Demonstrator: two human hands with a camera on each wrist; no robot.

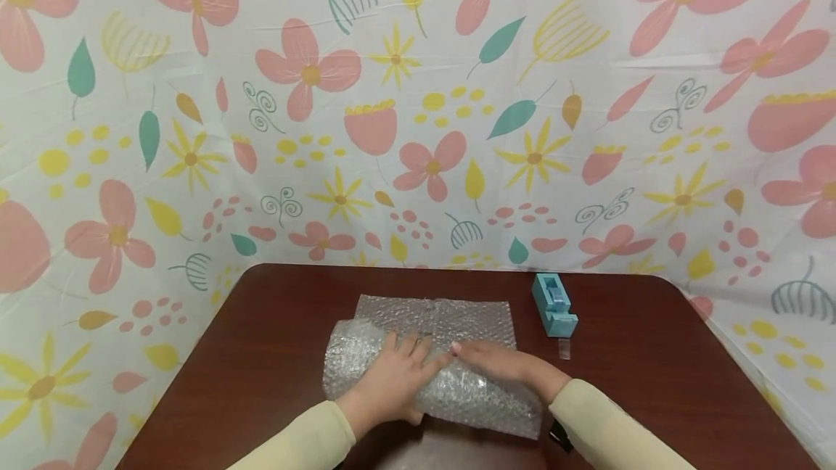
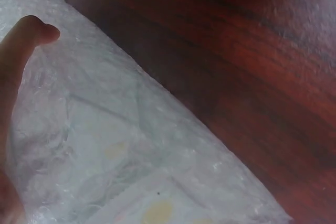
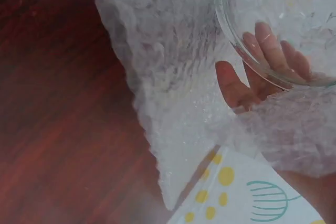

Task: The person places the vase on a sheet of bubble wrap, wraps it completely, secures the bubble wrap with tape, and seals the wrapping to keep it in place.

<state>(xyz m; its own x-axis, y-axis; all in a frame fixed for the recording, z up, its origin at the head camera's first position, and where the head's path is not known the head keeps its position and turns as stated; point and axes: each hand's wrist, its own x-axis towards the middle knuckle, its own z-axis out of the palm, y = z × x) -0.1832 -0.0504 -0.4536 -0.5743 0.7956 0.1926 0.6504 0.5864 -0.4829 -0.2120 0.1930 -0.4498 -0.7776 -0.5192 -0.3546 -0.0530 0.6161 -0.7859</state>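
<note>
A bubble wrap roll (image 1: 483, 394) lies across the table, its loose flat part (image 1: 434, 310) spread out behind it. My left hand (image 1: 395, 379) rests on the roll with fingers spread over the top. From the other side, my right hand (image 1: 499, 363) lies on the roll with fingers fairly straight, their tips close to the left fingers. In the right wrist view, the round rim of a clear glass vessel (image 3: 236, 51) shows within the wrap, with fingers visible through the glass. Its full shape is hidden. The left wrist view shows one finger (image 2: 26, 40) against the wrap.
A light blue tape dispenser (image 1: 554, 307) stands at the back right, a strip of clear tape (image 1: 564, 349) hanging from its front. Beside the right sleeve, a small black object (image 1: 560, 435) is partly hidden. Flowered cloth (image 1: 431, 107) hangs behind the dark wooden table (image 1: 261, 354).
</note>
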